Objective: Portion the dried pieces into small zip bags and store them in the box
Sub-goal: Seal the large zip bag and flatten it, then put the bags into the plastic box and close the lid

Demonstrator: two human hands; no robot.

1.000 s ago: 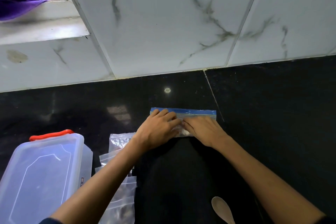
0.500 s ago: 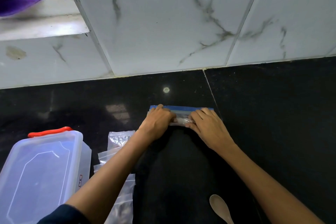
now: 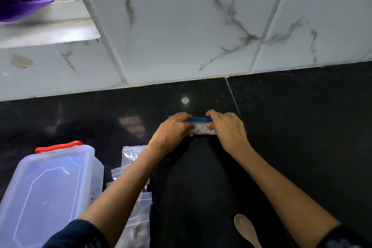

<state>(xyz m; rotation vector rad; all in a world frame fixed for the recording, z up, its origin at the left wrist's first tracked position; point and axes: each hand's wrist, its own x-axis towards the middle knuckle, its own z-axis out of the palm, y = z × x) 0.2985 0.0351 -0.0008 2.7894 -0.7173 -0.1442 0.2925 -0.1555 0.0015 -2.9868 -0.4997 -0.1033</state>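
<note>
Both hands (image 3: 201,129) pinch clear blue-strip zip bag (image 3: 201,127) | glossy black counter (image 3: 302,127)

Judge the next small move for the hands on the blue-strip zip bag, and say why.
Probably slide the fingers along the blue zip strip to finish sealing. Both the left hand and right hand hold the filled zip bag on the black counter; the lidded box sits closed at left, so storing comes later.

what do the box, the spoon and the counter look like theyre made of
Box: translucent, slightly frosted plastic, with a red clip. Spoon: pale and matte, likely wood or plastic; hard to tell. Counter: black polished stone, perhaps granite, since it reflects light.
</note>
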